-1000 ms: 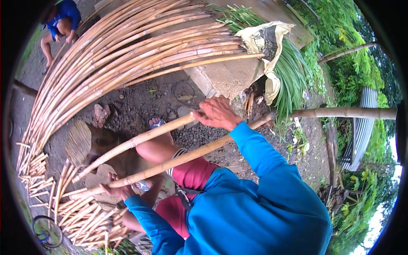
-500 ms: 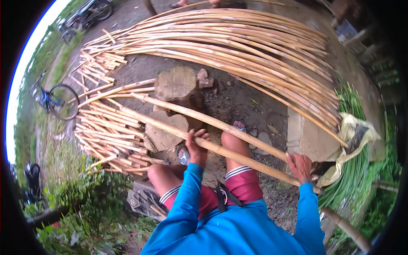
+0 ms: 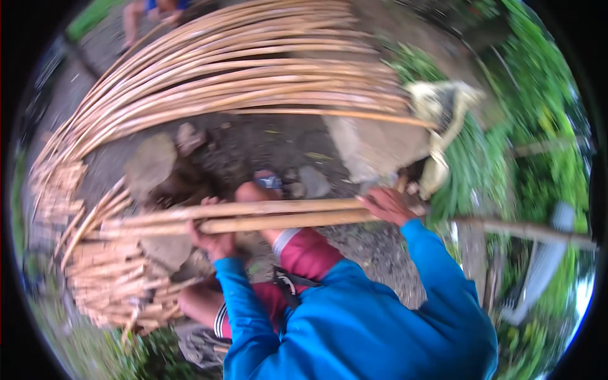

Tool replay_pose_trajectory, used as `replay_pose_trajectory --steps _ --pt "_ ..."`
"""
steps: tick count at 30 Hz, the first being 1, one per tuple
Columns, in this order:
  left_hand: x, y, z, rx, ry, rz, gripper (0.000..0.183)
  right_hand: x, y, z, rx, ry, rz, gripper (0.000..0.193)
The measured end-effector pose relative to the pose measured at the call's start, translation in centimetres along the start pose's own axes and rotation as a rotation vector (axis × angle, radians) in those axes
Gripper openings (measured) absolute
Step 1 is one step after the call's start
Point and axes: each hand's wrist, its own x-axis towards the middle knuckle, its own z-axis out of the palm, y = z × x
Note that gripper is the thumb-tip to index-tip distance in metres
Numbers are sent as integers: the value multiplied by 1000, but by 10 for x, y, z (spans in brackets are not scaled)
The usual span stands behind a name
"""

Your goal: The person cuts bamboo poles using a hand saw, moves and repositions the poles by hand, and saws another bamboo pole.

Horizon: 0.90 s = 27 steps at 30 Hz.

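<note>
Two long tan bamboo poles, a farther pole [image 3: 285, 207] and a nearer pole [image 3: 304, 220], lie side by side across my lap, almost level. My left hand [image 3: 214, 240] is closed round them from below toward their left part, with fingertips showing over the far side. At their right end, my right hand [image 3: 387, 205] grips the poles with its fingers over the top; motion blur hides the exact hold. Behind and below the poles' left part are two cut tree stumps, a farther stump [image 3: 151, 163] and a nearer stump [image 3: 167, 249].
Many long poles [image 3: 240, 82] lie across the ground ahead. Short cut pieces [image 3: 111, 278] are heaped at the left. A pale slab [image 3: 380, 145], a cream sack [image 3: 437, 104] and green stalks [image 3: 472, 168] lie at the right. Another person [image 3: 155, 9] is at the far left.
My view has swung to the right. The two poles, angled and apart before, now lie close together and nearly level. My right hand has come to their right end.
</note>
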Motion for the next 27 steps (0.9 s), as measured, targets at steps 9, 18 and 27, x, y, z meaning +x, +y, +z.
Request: replay_pose_trajectory --steps 9,18,27 --pt "-12 -19 -7 -52 46 -164 68 -77 9 9 -166 200 -195 74" --pt "-30 -8 39 115 281 45 62 -55 35 23 -42 19 -153 68" --pt "-86 77 9 38 439 182 49 -60 -74 -21 -134 -614 -145 70"
